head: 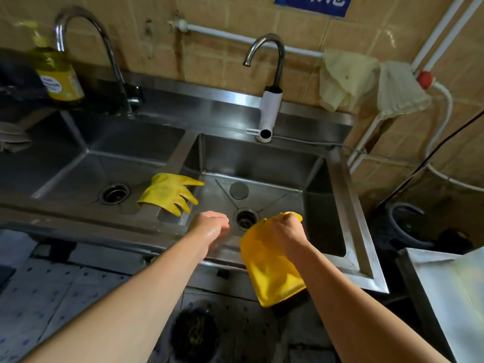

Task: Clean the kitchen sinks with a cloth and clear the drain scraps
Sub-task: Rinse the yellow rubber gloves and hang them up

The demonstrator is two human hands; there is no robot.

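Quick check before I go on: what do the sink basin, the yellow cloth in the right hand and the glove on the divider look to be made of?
Sink basin: stainless steel by the look, brushed grey with streaky reflections.
Yellow cloth: soft, matte and fuzzy, hanging limp from the right hand; likely microfibre.
Yellow glove: smooth with a slight sheen, probably rubber or latex.
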